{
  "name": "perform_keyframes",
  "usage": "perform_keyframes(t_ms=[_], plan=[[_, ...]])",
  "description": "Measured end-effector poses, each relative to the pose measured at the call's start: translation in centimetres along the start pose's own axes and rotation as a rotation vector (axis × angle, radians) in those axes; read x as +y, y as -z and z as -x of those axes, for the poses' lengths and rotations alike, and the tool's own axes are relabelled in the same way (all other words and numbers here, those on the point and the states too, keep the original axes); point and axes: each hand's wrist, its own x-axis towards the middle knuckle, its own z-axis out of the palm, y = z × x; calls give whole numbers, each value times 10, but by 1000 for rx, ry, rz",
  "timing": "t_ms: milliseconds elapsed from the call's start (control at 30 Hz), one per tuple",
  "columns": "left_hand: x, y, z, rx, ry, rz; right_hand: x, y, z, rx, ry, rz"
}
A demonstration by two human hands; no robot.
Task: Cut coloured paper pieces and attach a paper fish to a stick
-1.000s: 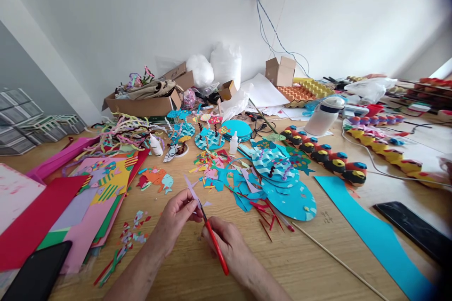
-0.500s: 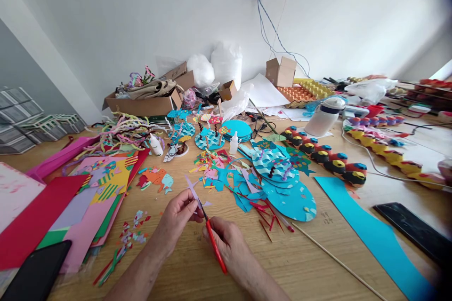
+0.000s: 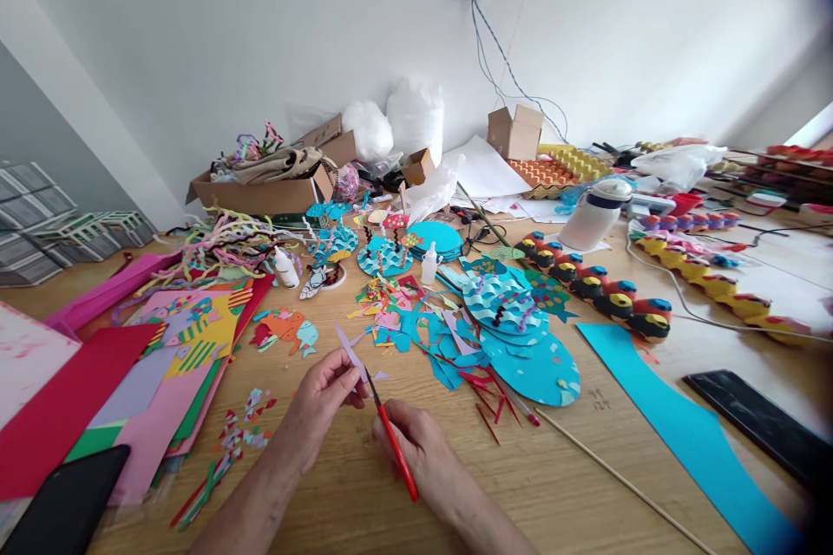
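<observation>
Low in the middle of the view, my left hand (image 3: 329, 390) pinches a small piece of lilac paper (image 3: 348, 347) between thumb and fingers. My right hand (image 3: 416, 442) is closed round the red handles of a pair of scissors (image 3: 396, 447). The dark blades point up and left, and their tips meet the lilac paper beside my left fingertips. Just beyond my hands lies a heap of blue, pink and yellow paper scraps (image 3: 416, 325). Left of my left hand, orange and blue paper fish (image 3: 290, 331) lie in a small pile.
Coloured paper sheets (image 3: 140, 451) and a phone (image 3: 65, 499) lie on the left. Blue discs (image 3: 534, 368), a thin wooden stick (image 3: 618, 477), a blue sheet (image 3: 677, 425) and another phone (image 3: 748, 416) are on the right. Glue bottles (image 3: 429, 264) stand farther back, before a cardboard box (image 3: 260, 191).
The lilac paper has tilted and shifted slightly left in my left hand, with the scissor tips still at it. Both hands stay in nearly the same place; the view has shifted a little.
</observation>
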Motion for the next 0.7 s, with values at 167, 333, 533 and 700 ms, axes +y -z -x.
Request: perform_keyframes(t_ms=[167, 333, 533, 700], plan=[[-1, 0, 0, -19, -36, -80, 0, 0, -4, -34, -109, -352], [-9, -4, -1, -101, 2, -160, 3, 1, -10, 116, -36, -634], [-16, -11, 0, -163, 16, -192, 7, 1, -12, 148, -24, -717], [-17, -11, 1, -168, 2, -214, 9, -1, -14, 155, -31, -692]])
